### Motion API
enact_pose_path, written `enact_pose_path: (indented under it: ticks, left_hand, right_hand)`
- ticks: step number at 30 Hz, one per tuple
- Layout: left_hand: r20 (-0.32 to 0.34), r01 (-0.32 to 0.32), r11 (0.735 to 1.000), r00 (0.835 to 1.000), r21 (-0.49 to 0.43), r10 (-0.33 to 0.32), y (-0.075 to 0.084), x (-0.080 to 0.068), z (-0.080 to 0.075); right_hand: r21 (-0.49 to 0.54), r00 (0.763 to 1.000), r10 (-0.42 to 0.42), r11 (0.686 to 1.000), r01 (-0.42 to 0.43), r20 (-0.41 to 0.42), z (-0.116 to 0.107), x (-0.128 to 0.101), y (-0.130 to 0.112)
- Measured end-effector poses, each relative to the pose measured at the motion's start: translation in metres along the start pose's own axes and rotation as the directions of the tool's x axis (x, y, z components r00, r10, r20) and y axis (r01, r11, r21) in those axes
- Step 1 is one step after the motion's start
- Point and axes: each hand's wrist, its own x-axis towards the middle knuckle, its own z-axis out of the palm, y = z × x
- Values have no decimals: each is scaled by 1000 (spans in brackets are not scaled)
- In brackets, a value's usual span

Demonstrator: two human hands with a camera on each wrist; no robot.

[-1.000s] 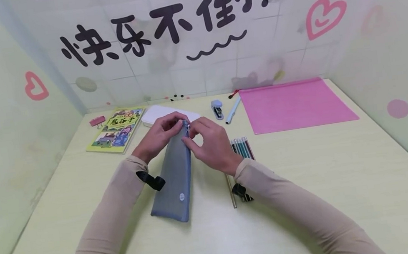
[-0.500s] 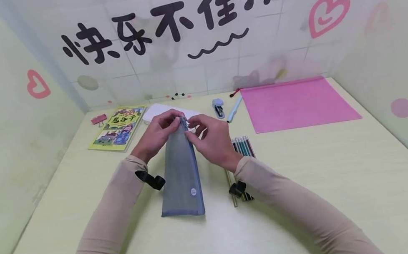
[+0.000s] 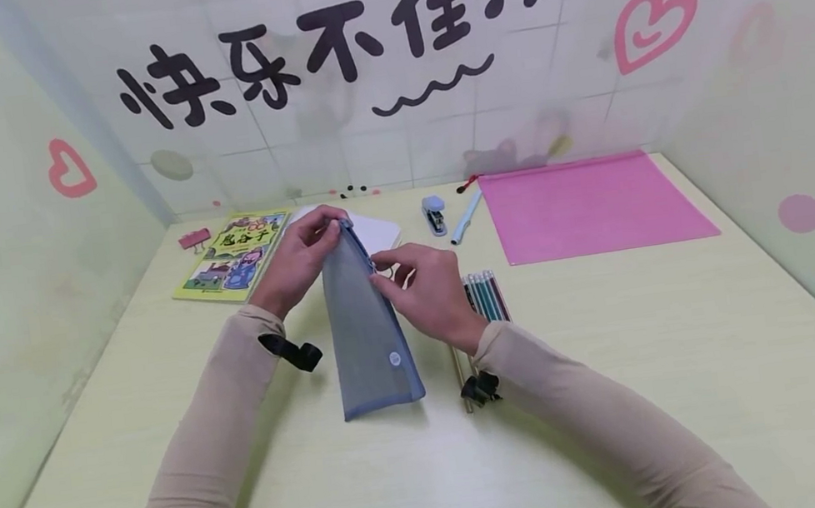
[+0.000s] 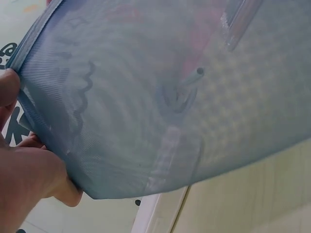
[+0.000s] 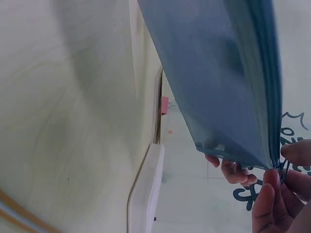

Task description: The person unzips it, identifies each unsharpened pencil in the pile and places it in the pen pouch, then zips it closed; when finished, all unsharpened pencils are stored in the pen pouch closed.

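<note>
A grey-blue mesh zipper pouch (image 3: 365, 343) hangs above the table, its lower end towards the person and a small round white label near one corner. My left hand (image 3: 298, 258) grips its far top corner; in the left wrist view that hand's thumb and fingers (image 4: 39, 170) hold the mesh edge. Partway down the zipper edge, my right hand (image 3: 430, 293) pinches the zipper pull between thumb and fingers. The right wrist view shows a dark ring (image 5: 285, 167) on the pull at those fingertips. Through the mesh, only blurred background shapes show.
Beside the right wrist lie several pencils (image 3: 486, 299), partly covered by the arm. Behind the hands are a white case (image 3: 378, 230), a stapler (image 3: 435, 216) and a light blue pen (image 3: 467, 218). A book (image 3: 233, 261), a pink binder clip (image 3: 194, 239) and a pink folder (image 3: 599, 211) lie farther out.
The right hand has drawn the zipper pull from near the top corner partway down the edge, away from the left hand. The left hand has risen slightly; the pouch's lower end has swung right.
</note>
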Motion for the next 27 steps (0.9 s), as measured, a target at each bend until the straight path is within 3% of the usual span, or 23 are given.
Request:
enact_pose_path:
  ticks: [15,27]
  left_hand:
    - [-87,-41,998,996,-53,37,3,3,-15]
    - [-127,-85,980,990,-181,63,-3,8,-21]
  right_hand:
    - [34,998,-9,999,7,57,-6,-21,-8]
    - [21,990,-56,998,54,128,-16,-50,-12]
